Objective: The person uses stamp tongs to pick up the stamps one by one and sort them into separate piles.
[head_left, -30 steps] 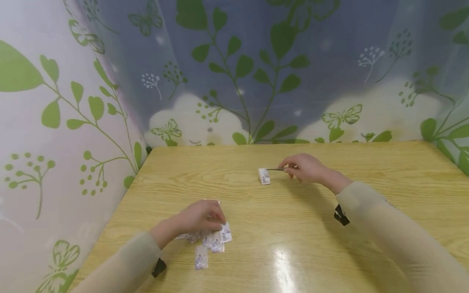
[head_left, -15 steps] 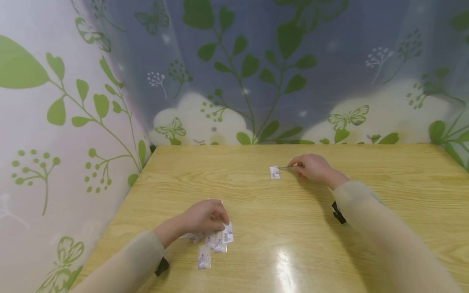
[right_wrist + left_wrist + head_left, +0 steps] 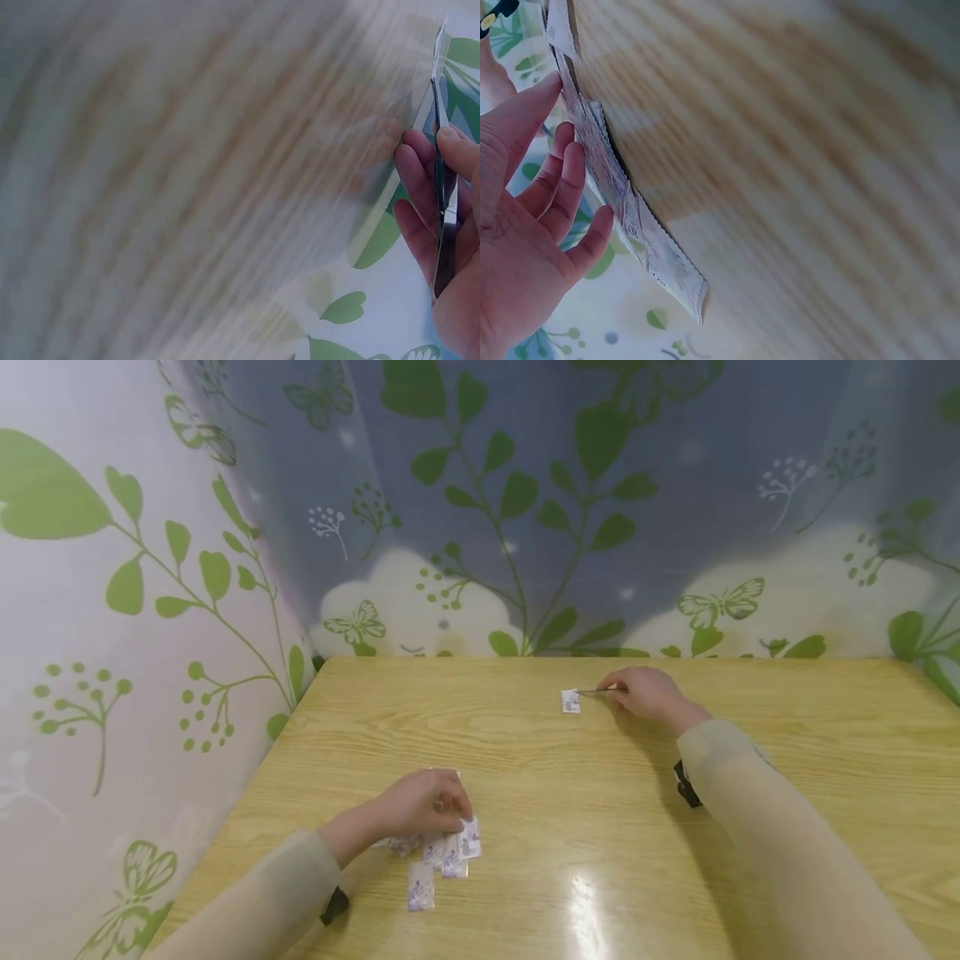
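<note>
My right hand holds a pair of metal tweezers between thumb and fingers. The tweezers' tips meet the upper right corner of a small white printed sachet near the table's back edge. Nearer to me, my left hand rests over a loose pile of similar sachets, partly hiding them. In the left wrist view, the left fingers are relaxed and slightly bent, fingertips right at the sachets, whose ends are serrated. One sachet lies at the front of the pile.
The table has a light wood-grain top with a bright reflection near its front. A patterned curtain with green leaves hangs behind it, and a pale leafy wall covering stands at the left.
The right hand has moved slightly farther back with the tweezers, and the sachet at their tips has moved back toward the table's far edge and turned. The left hand stays on the pile.
</note>
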Tool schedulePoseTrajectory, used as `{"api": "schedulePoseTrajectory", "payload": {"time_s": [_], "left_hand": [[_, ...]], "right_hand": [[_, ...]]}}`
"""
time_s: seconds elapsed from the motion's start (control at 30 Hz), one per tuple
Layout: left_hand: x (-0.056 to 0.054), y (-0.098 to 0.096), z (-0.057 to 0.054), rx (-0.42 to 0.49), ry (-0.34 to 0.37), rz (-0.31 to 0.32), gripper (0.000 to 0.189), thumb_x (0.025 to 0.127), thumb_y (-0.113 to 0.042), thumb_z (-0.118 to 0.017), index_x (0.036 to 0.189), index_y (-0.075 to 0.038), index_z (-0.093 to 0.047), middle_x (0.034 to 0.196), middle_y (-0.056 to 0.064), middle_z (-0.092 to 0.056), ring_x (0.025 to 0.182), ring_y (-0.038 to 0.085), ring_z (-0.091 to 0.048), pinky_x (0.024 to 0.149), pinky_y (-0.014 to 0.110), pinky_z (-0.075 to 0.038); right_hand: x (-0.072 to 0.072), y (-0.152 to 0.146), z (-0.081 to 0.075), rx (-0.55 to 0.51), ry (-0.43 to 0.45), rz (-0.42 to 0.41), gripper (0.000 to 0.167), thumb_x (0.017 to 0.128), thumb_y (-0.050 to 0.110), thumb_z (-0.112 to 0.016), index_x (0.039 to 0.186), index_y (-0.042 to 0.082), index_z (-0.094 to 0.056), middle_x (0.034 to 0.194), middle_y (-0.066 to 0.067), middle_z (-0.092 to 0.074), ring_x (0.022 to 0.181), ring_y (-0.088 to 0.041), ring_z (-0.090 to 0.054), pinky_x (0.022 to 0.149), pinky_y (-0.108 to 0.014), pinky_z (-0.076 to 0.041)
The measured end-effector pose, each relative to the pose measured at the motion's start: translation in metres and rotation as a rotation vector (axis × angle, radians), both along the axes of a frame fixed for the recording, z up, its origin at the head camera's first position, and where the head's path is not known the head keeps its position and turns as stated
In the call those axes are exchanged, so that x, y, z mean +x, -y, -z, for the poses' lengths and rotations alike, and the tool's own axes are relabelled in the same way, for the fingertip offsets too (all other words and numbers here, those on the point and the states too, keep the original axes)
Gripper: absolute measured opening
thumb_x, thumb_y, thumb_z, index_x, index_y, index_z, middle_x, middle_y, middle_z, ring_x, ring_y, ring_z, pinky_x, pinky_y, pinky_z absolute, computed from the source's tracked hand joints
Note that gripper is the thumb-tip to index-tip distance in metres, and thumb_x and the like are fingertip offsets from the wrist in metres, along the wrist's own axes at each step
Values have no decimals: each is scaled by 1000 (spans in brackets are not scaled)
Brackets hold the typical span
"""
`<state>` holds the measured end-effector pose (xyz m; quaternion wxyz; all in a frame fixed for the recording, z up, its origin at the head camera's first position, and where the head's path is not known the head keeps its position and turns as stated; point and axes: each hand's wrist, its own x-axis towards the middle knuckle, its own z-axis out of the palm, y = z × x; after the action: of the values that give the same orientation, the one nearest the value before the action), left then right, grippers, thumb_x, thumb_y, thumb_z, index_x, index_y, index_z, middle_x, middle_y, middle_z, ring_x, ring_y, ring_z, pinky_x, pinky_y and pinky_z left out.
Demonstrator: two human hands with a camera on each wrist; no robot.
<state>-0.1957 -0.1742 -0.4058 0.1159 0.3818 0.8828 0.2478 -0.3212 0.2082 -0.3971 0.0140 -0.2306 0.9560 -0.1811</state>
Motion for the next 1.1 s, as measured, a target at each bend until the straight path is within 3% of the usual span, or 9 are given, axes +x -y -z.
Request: {"api": "schedulePoseTrajectory", "payload": {"time_s": [0.27,0.53,0.7,0.87,1.1], "left_hand": [[-1,-2,-1,-6,16,6,9,84,-12,-75,91,-17,-73,91,-13,-60,85,8,-55,78,28,-48],[-1,-3,-1,-11,19,-3,10,83,-13,-75,92,-18,-73,91,-13,-60,86,7,-56,78,27,-47],[0,-3,-2,-20,21,-7,9,84,-14,-74,92,-18,-73,91,-12,-59,86,8,-56,79,28,-48],[1,-3,-1,-27,28,-16,10,84,-13,-74,92,-18,-73,90,-13,-59,85,7,-56,78,28,-48],[1,-4,-2,-29,41,-21,9,83,-14,-75,91,-19,-73,90,-13,-59,83,8,-55,76,28,-47]], "right_hand": [[4,-3,-2,-46,-12,-10,23,96,10,-57,116,2,-66,71,2,-64,57,-12,-51,59,-35,-41],[11,-15,-4,-91,71,38,27,99,13,-55,121,-1,-63,75,-2,-65,61,-15,-58,69,-42,-46],[23,-19,-7,-172,125,29,31,100,13,-53,125,-3,-58,84,-9,-67,65,-20,-63,65,-40,-49],[39,-15,-4,-216,180,-32,30,101,15,-53,127,0,-57,85,-7,-67,58,-19,-58,55,-35,-46],[69,5,6,-160,135,-169,25,98,19,-58,121,11,-63,70,7,-58,55,-7,-42,56,-29,-36]]}}
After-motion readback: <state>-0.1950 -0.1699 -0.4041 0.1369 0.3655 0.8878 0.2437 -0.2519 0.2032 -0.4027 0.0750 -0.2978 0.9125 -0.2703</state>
